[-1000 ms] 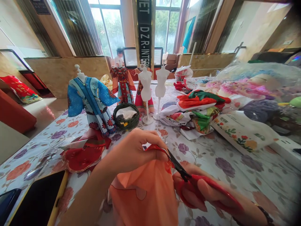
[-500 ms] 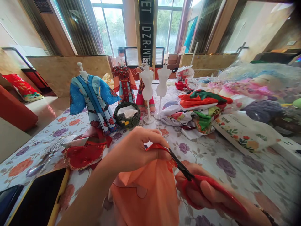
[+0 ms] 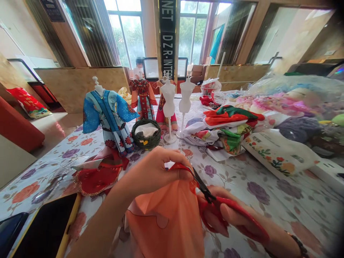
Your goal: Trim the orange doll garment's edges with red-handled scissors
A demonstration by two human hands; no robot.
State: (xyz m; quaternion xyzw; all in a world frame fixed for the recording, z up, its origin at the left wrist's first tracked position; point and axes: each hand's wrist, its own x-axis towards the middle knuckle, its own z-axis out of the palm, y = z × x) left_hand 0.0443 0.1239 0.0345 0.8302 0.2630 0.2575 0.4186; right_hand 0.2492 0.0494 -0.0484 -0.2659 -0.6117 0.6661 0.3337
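Observation:
My left hand [image 3: 163, 166] pinches the upper edge of an orange cloth [image 3: 172, 218], which hangs down over the table toward me. A red strip of the cloth shows between thumb and fingers. In my right hand [image 3: 228, 211] are scissors with red handles [image 3: 242, 216] and dark blades [image 3: 204, 188]. The blades point up and left, with their tips at the cloth edge beside my left fingertips. Whether the blades are parted is hard to tell.
A blue doll robe [image 3: 110, 111], a dark green basket [image 3: 146, 134] and white mannequins [image 3: 168, 100] stand beyond my hands. Red fabric [image 3: 98, 177] and a yellow-edged phone [image 3: 45, 229] lie left. Folded cloths [image 3: 228, 122] and a flowered packet [image 3: 279, 152] are right.
My right hand and the scissors have moved slightly left, closer to my left hand. My left hand keeps its pinch on the cloth. The view has tilted a little upward.

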